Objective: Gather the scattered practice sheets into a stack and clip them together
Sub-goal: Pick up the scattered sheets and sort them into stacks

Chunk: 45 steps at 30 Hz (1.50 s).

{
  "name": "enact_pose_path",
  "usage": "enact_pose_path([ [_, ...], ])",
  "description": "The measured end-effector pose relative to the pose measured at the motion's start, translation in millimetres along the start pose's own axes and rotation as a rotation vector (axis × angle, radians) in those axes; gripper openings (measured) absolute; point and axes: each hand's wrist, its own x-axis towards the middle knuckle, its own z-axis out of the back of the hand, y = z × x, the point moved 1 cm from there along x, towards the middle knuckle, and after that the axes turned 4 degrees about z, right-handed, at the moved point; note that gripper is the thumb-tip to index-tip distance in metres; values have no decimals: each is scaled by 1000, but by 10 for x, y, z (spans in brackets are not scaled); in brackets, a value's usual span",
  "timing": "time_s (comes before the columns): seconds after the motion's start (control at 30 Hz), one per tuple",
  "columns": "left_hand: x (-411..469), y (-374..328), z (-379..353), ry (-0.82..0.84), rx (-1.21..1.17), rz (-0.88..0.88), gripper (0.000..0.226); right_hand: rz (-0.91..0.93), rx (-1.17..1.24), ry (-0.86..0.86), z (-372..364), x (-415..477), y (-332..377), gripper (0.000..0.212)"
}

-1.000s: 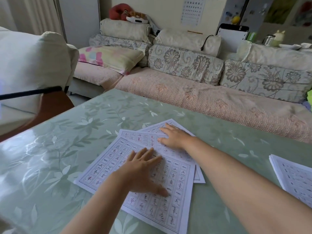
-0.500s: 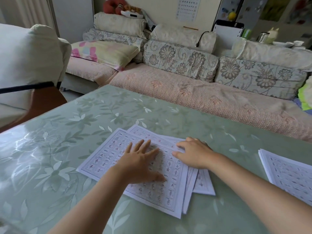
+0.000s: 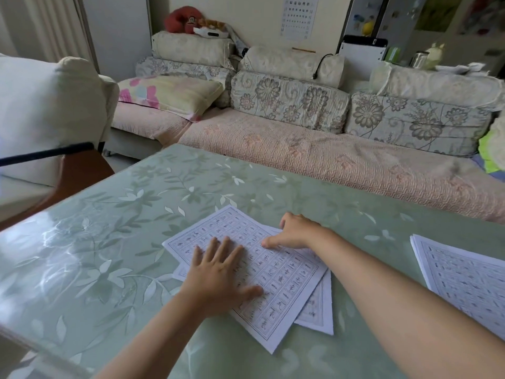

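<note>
While my left hand (image 3: pixel 218 277) lies flat, fingers (image 3: pixel 211 248) spread, pinning the fanned practice sheets (image 3: pixel 287 280) well left of the second stack (image 3: pixel 464 283) on the counter (image 3: pixel 136 242), my right hand (image 3: pixel 297 231) bends over their far edge, pinch uncertain; best to square corners before sliding everything together.

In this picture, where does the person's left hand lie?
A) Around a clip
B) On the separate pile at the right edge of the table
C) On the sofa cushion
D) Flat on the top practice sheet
D: the left hand lies with its fingers spread straight on the top practice sheet, pressing it onto the sheets beneath; no clip is visible in it.
</note>
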Motion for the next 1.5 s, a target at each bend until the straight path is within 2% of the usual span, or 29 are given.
enact_pose_path([
  [0.07, 35, -3, -18, -39, 0, -20, 115, -22, -23, -13, 0, 11, -19, 77],
  [0.2, 31, -21, -34, -107, -16, -34, 114, -35, 12, 10, -40, 62, -52, 81],
  [0.3, 10, -17, -25, -125, -40, -38, 114, 31, 146, 0, 20, 5, -32, 63],
  [0.4, 4, -13, -4, -143, -65, -47, 113, 55, 270, 81, 97, -14, -45, 32],
  [0.43, 5, -15, 0, -153, -69, -53, 113, 55, 295, 115, 121, -42, -61, 28],
  [0.53, 5, -14, 17, -184, -80, -53, 110, 42, 393, 156, 137, -157, -171, 29],
  [0.67, 34, -83, 129, -397, -197, -16, 100, 74, 690, -18, 100, -420, -404, 24],
  [0.77, 41, -206, 322, -604, -538, 121, 109, 124, 924, -168, 91, -651, -582, 21],
  [0.83, 44, -340, 481, -576, -845, 195, 109, 161, 1043, -249, 100, -814, -684, 21],
  [0.87, 60, -411, 555, -517, -970, 206, 101, 176, 1073, -292, 99, -880, -738, 23],
  [0.93, 105, -541, 675, -444, -1082, 198, 60, 215, 1076, -377, 111, -1037, -819, 23],
  [0.97, 125, -597, 726, -472, -1111, 187, 45, 231, 1041, -428, 128, -1118, -852, 21],
  [1.07, 114, -784, 874, -563, -1202, 91, 35, 223, 951, -574, 181, -1292, -970, 21],
  [1.17, 23, -1068, 993, -643, -1217, -83, 15, 250, 895, -639, 263, -1462, -1042, 28],
  [1.3, -49, -1346, 963, -638, -1238, -244, 28, 224, 930, -701, 315, -1672, -1170, 44],
  [1.37, -52, -1430, 885, -610, -1209, -251, 33, 206, 936, -717, 277, -1752, -1245, 49],
  [1.5, -32, -1489, 791, -591, -1145, -217, 33, 193, 965, -748, 239, -1819, -1328, 43],
])
